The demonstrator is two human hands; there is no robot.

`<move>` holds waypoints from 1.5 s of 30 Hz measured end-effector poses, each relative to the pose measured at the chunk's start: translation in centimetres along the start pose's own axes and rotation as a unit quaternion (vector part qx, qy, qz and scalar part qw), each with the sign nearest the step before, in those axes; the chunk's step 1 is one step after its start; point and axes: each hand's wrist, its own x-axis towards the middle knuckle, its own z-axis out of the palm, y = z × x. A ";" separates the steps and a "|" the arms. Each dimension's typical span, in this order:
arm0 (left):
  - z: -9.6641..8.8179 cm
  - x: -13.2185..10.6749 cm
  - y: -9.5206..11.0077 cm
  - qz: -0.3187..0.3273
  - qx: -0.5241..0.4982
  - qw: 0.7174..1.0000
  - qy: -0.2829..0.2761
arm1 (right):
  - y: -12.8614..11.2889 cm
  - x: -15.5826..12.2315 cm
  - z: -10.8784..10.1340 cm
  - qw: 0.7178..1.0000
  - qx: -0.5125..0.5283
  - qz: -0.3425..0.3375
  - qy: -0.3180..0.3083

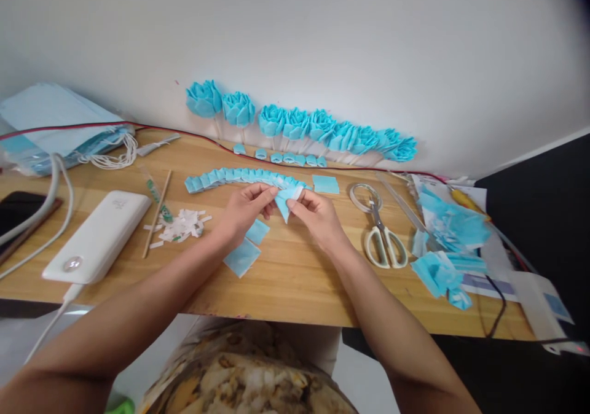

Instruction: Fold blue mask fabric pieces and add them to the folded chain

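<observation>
Between my two hands, just above the table, is a small piece of light blue fabric (286, 203) folded to a downward point. My left hand (251, 208) pinches its left side. On the right side, my right hand (317, 214) grips it with the thumb on the front. Behind my hands runs a curved row of folded blue petals (230, 177). Two flat blue squares (242, 258) lie on the table below my left hand, and another blue square (326, 184) lies beyond my right hand.
Blue fabric flowers (271, 121) on sticks lean along the wall. Scissors (385, 242) and a tape roll (365, 198) lie right, near blue scraps (454, 220). At left are a white power bank (99, 236), a wooden stick (157, 214), paper bits (179, 226) and stacked blue sheets (55, 116).
</observation>
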 end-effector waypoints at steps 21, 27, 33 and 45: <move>0.1 -0.1 -0.2 -0.032 0.013 0.998 -0.053 | 0.2 0.0 0.1 0.999 0.025 -0.003 0.030; -0.1 0.0 -0.3 -0.039 0.001 0.999 -0.033 | 0.1 -0.1 0.1 0.999 0.045 0.010 0.013; -0.1 -0.1 0.0 -0.045 0.041 0.998 -0.034 | -0.3 0.1 -0.7 0.998 0.052 0.003 0.019; -0.2 -0.2 -0.2 -0.056 0.038 0.996 -0.066 | -1.0 0.1 -2.0 0.978 -0.141 -0.143 -0.052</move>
